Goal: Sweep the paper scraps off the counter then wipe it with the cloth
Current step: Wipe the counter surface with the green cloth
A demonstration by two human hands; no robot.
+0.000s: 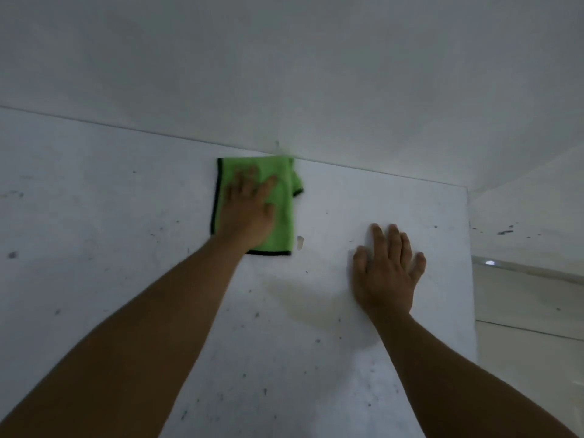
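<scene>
Head view, single frame.

Wall [316, 74]: plain white, fills the upper part of the view and meets the table along a slanting seam.

Table [94, 216]: white top with scattered dark specks and smudges; its right edge drops to a pale floor [531, 295].

Cloth [281, 197]: green with a dark border, lying flat on the table at the far edge, its top against the seam with the wall. One corner on its right side is folded over.

Left hand [249, 210]: arm stretched forward, palm down, fingers straight and spread, pressing on the left and middle part of the cloth. Not curled round it. Image slightly blurred here.

Right hand [387, 273]: flat on the bare table, fingers straight and slightly spread, holding nothing. It lies nearer the person and to the right of the cloth, apart from it.

Small white scrap [300, 241]: on the table just beside the cloth's lower right corner, between the two hands.
</scene>
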